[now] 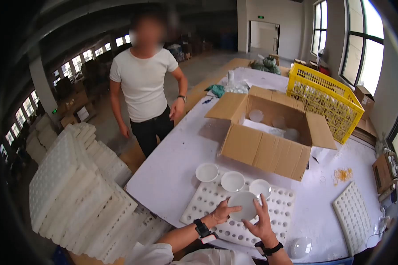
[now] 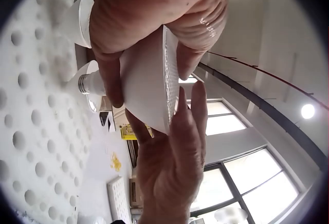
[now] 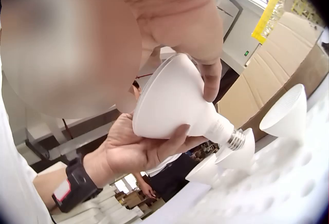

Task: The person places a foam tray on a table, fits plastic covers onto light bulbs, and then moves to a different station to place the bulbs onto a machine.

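Both hands hold one white reflector bulb [image 1: 243, 206] above a white foam board [image 1: 278, 212] full of round holes. Its silver screw base shows in the right wrist view, pointing down toward the board. The left hand [image 1: 222, 211] grips one side of the bulb [image 2: 146, 77], thumb over the lens face. The right hand [image 1: 262, 223] grips the opposite side with thumb and fingers at the rim. Three similar bulbs stand at the board's far edge, face up: a left one [image 1: 207, 172], a middle one [image 1: 232, 181] and a right one [image 1: 260, 188].
Beyond the board is an open cardboard box [image 1: 265, 150] with bulbs inside, and a yellow crate [image 1: 327, 101] behind it. Another bulb [image 1: 300, 247] lies near the front edge. A second foam board [image 1: 353, 216] lies right; foam boards are stacked left [image 1: 75, 190]. A person [image 1: 143, 84] stands across the table.
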